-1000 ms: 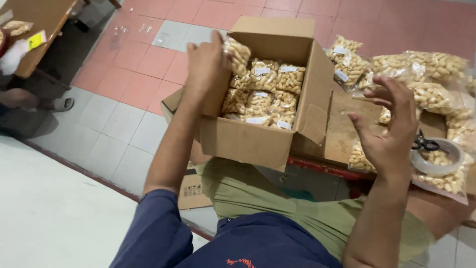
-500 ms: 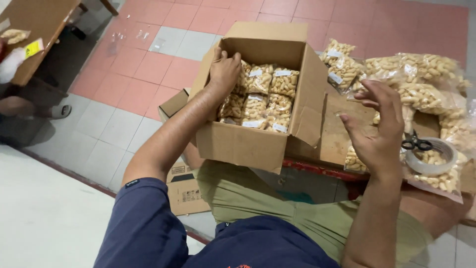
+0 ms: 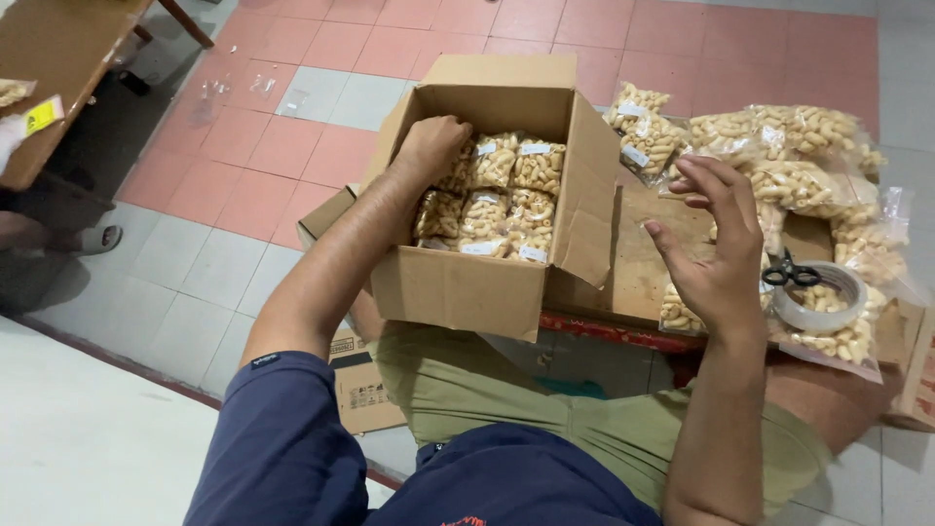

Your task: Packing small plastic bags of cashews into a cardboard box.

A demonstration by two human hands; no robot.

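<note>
Cardboard box [image 3: 458,282] rests on the person's lap, tipped toward them, so it is probably easy to load. Left hand [image 3: 429,146] is inside at the far-left corner, grip curled on a snack bag [image 3: 458,175]; whether it is clamped I cannot tell. Bags [image 3: 506,200] stand in packed rows. Right hand [image 3: 721,263] hovers released over the low bench [image 3: 633,273]. Loose bags [image 3: 779,146], tape roll [image 3: 818,297] and scissors [image 3: 791,271] lie toward its far-right edge.

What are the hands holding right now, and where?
Right hand holds nothing. Left hand is down among the snack bags in the box; grip cannot be told.
</note>
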